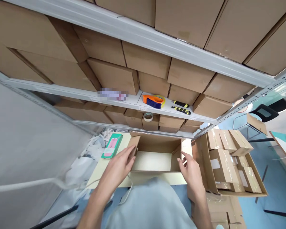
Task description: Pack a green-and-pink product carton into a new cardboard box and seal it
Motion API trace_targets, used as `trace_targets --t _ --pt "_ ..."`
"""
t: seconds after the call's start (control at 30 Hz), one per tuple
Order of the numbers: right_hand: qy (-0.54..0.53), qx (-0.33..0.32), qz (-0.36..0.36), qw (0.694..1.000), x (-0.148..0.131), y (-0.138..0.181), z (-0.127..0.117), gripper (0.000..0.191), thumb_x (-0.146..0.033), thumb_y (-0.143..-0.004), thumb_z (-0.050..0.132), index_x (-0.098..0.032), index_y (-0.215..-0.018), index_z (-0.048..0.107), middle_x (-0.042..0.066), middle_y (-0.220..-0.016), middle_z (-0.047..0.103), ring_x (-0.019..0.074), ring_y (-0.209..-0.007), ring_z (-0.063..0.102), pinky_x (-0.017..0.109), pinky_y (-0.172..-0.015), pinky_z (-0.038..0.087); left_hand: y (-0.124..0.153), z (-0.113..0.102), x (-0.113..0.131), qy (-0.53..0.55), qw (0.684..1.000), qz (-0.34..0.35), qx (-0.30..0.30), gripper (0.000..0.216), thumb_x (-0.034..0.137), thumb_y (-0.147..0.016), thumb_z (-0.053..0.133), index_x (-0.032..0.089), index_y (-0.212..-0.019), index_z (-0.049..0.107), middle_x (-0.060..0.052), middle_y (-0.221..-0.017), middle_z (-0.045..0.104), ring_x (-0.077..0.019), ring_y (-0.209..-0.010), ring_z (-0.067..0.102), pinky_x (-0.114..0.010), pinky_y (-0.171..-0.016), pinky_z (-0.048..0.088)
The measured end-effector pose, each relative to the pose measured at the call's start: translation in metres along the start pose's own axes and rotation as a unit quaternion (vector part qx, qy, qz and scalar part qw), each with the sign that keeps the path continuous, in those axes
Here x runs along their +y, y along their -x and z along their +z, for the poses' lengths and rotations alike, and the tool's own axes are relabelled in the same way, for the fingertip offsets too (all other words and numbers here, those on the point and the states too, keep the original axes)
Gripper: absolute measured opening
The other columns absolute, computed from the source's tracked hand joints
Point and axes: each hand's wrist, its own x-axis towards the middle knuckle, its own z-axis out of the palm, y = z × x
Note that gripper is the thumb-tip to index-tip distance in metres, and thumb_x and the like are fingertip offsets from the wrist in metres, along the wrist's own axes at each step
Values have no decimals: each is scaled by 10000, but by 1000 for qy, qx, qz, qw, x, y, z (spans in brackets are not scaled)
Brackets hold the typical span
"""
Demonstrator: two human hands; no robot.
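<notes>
An open cardboard box stands on the pale tabletop in front of me, its inside showing a white bottom. My left hand is at its left side, fingers against the raised left flap and thumb bent inward. At the right wall, my right hand has its thumb over the inner side and its fingers curled at the outer side. Left of the box lies a green packet with a pink item behind its window.
Shelves packed with brown boxes rise ahead, holding an orange and blue tape dispenser, two utility knives and a tape roll. A large carton of taped boxes stands right. A white cable crosses at left.
</notes>
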Motion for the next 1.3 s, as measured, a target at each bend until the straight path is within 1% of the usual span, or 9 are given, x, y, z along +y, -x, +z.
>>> trace_targets --t 0.17,0.33,0.43,0.57,0.7,0.8,0.9,1.1,1.3 --pt "-83 -81 -34 993 -2 10 0 446 -551 -1045 655 -267 -1374 756 98 -1366 784 280 -1067 809 394 -966 628 15 5 -2 19 999 8 -38 548 609 -1019 558 282 -1414 754 -93 -1468 768 -386 -1374 708 -502 -1198 540" --pt "-110 -164 -1 980 10 12 11 872 -626 -761 962 -271 -1513 699 130 -1551 714 396 -1407 696 517 -1198 547 16 1 3 25 998 18 -53 575 670 -1037 528 292 -1398 767 -86 -1436 785 -369 -1334 731 -457 -1157 555" --pt "-123 -117 24 985 15 6 18 918 -637 -707 990 -257 -1494 710 145 -1455 769 385 -1315 745 512 -1136 585 7 0 4 8 997 15 -76 575 692 -1050 478 314 -1357 783 -85 -1318 831 -358 -1186 788 -424 -1008 598" --pt "-96 -75 37 992 16 -10 28 757 -653 -748 953 -253 -1358 752 94 -1170 837 303 -1003 799 420 -929 631 -13 8 -1 -19 993 -2 -114 588 719 -1057 445 305 -1300 784 -96 -1039 859 -361 -946 814 -416 -880 595" --pt "26 42 45 998 13 -25 51 886 -758 -761 911 -173 -1389 692 211 -1249 774 422 -1154 760 521 -1005 600 -29 32 -5 2 1000 21 2 766 778 -1022 516 176 -1477 653 -225 -1286 786 -420 -1174 766 -507 -1047 571" --pt "65 172 8 983 14 -28 71 1270 -844 -749 873 -108 -1678 417 379 -1666 452 545 -1518 524 635 -1150 514 -31 47 -6 25 990 65 123 1003 805 -949 645 64 -1610 508 -354 -1616 541 -497 -1575 479 -628 -1288 376" --pt "53 198 -35 978 18 -27 81 1403 -859 -791 831 -127 -1789 170 367 -1828 116 531 -1695 252 659 -1254 424 -28 47 -8 25 986 118 118 899 732 -953 708 168 -1631 535 -271 -1730 464 -479 -1709 249 -675 -1381 154" --pt "22 187 -57 980 26 -23 75 1297 -829 -819 831 -195 -1787 246 306 -1854 98 485 -1733 176 675 -1324 335 -18 28 -13 30 986 116 112 584 602 -1016 694 275 -1499 709 -150 -1543 688 -421 -1582 482 -633 -1394 202" --pt "6 147 -62 987 38 -25 74 833 -835 -889 755 -177 -1393 668 275 -1746 398 453 -1679 310 666 -1343 309 1 27 -25 67 994 56 64 395 542 -1086 548 297 -1159 849 -83 -1099 837 -314 -1102 748 -610 -1358 313"
